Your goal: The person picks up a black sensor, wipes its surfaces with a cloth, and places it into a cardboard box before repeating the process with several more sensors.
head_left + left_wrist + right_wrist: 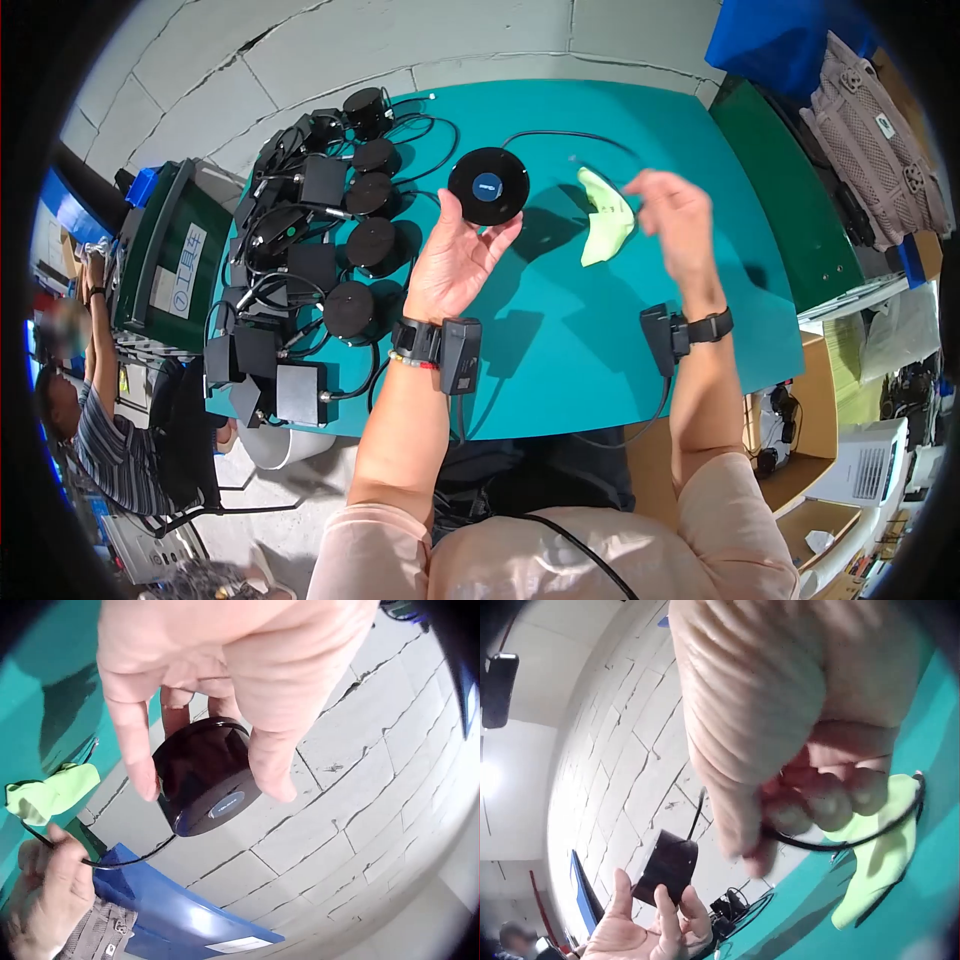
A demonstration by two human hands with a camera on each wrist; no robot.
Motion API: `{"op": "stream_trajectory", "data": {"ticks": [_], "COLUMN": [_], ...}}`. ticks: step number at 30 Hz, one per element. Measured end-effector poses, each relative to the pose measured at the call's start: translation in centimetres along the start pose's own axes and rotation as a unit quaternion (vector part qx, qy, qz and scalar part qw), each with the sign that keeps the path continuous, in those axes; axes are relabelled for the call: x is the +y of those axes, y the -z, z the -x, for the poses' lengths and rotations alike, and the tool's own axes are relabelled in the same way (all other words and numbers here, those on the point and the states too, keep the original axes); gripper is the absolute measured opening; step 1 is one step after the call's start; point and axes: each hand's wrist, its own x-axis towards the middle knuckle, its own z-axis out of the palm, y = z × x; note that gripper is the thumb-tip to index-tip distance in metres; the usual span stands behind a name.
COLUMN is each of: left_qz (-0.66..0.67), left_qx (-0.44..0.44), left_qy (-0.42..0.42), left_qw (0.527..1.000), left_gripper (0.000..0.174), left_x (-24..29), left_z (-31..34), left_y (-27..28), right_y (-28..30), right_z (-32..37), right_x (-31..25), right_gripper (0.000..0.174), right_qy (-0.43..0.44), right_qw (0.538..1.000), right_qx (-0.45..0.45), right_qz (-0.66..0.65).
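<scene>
My left hand point(462, 262) grips a round black puck-shaped device point(489, 187) by its sides, raised over the green table. A small blue oval label sits in the middle of its flat face. From its side runs a thin black cable point(135, 860). At the other end of the visible stretch, my right hand point(676, 222) pinches that cable between thumb and curled fingers, as the right wrist view shows. Between the hands a crumpled yellow-green cloth point(608, 222) lies on the table, left of the right hand.
Several similar black pucks point(350, 311), square black boxes point(301, 392) and tangled cables crowd the left side of the green table point(640, 350). A white brick wall point(480, 35) stands behind. Open cardboard boxes point(815, 420) are at the lower right. Another person point(110, 440) sits at far left.
</scene>
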Motion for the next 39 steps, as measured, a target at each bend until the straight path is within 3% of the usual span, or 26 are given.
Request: {"op": "stream_trajectory", "data": {"ticks": [2, 3, 4, 5, 6, 8, 9, 11, 13, 16, 22, 24, 26, 28, 31, 33, 35, 36, 37, 38, 39], "left_qz": [0.028, 0.021, 0.014, -0.031, -0.019, -0.024, -0.025, -0.106, -0.109, -0.094, -0.197, -0.19, -0.193, -0.21, -0.211, -0.172, -0.183, -0.193, -0.154, -0.15, -0.184], "left_qx": [0.003, -0.016, -0.035, -0.035, -0.029, -0.002, 0.002, 0.044, 0.049, 0.052, 0.094, 0.073, 0.097, 0.113, 0.106, 0.059, 0.034, 0.013, 0.0, -0.006, -0.007], "left_qy": [-0.002, 0.018, 0.036, 0.035, 0.038, 0.047, 0.041, -0.041, -0.056, -0.063, -0.062, -0.073, -0.077, -0.077, -0.058, -0.005, -0.016, -0.031, -0.037, -0.03, -0.038], "left_qw": [1.0, 0.999, 0.999, 0.998, 0.999, 0.999, 0.999, 0.993, 0.991, 0.992, 0.974, 0.976, 0.973, 0.968, 0.97, 0.983, 0.982, 0.981, 0.987, 0.988, 0.982], "left_gripper": [0.049, 0.049, 0.048, 0.063, 0.062, 0.057, 0.057, 0.054, 0.054, 0.054, 0.052, 0.051, 0.051, 0.052, 0.054, 0.055, 0.054, 0.053, 0.044, 0.044, 0.042], "left_x": [-0.4, -0.7, -1.1, -1.4, -1.6, -1.4, -1.3, -1.1, -0.3, 0.4, 1.3, 2.2, 2.7, 2.4, 2.5, 2.8, 2.3, 2.1, 1.7, 1.3, 0.7], "left_z": [0.0, -0.1, -0.2, -0.2, 0.0, -0.1, -0.4, -0.9, -1.3, -1.5, -1.3, -0.9, -0.5, -0.5, 0.1, 0.4, 0.7, 0.8, 0.8, 1.0, 1.2], "left_y": [-0.1, -0.2, -0.3, -0.7, -1.0, -0.6, -0.3, 0.8, 2.0, 2.8, 3.5, 4.3, 4.6, 4.4, 3.7, 3.3, 2.1, 1.3, 0.8, 0.2, -0.4], "right_y": [2.2, 2.6, 2.8, 2.2, 1.4, -0.6, -1.1, -2.0, -2.3, -2.0, -2.2, -2.7, -3.0, -3.6, -3.5, -3.1, -2.5, -2.2, -1.9, -1.6, -1.5], "right_z": [-0.7, -0.8, -1.0, -1.2, -1.1, 0.0, 0.2, 0.6, 0.7, 0.7, 0.9, 1.3, 1.6, 2.2, 2.5, 2.1, 1.2, 0.8, 0.3, 0.1, -0.1], "right_x": [0.6, 1.2, 2.0, 1.9, 1.9, 1.6, 1.6, 1.5, 1.7, 1.6, 0.5, 0.5, 1.7, 1.5, 1.9, 2.4, 3.4, 3.3, 3.0, 2.5, 2.0], "right_gripper": [0.033, 0.033, 0.034, 0.034, 0.034, 0.034, 0.034, 0.034, 0.031, 0.028, 0.018, 0.016, 0.021, 0.025, 0.025, 0.024, 0.018, 0.018, 0.016, 0.015, 0.013], "right_qy": [-0.037, -0.039, -0.069, -0.097, -0.1, -0.072, -0.044, -0.066, -0.092, -0.128, -0.152, -0.151, -0.123, -0.007, 0.047, 0.069, 0.109, 0.107, 0.09, 0.072, 0.139], "right_qw": [0.986, 0.986, 0.937, 0.853, 0.849, 0.956, 0.969, 0.968, 0.97, 0.96, 0.926, 0.953, 0.96, 0.938, 0.91, 0.895, 0.893, 0.893, 0.96, 0.982, 0.979], "right_qx": [-0.034, -0.038, -0.123, -0.205, -0.212, -0.139, -0.176, -0.191, -0.196, -0.192, -0.281, -0.26, -0.252, -0.261, -0.262, -0.254, -0.095, -0.09, 0.029, 0.147, 0.15], "right_qz": [-0.158, -0.16, -0.321, -0.471, -0.474, -0.249, -0.166, -0.148, -0.11, -0.157, -0.201, -0.027, 0.012, 0.227, 0.319, 0.36, 0.425, 0.429, 0.265, 0.091, -0.009]}}
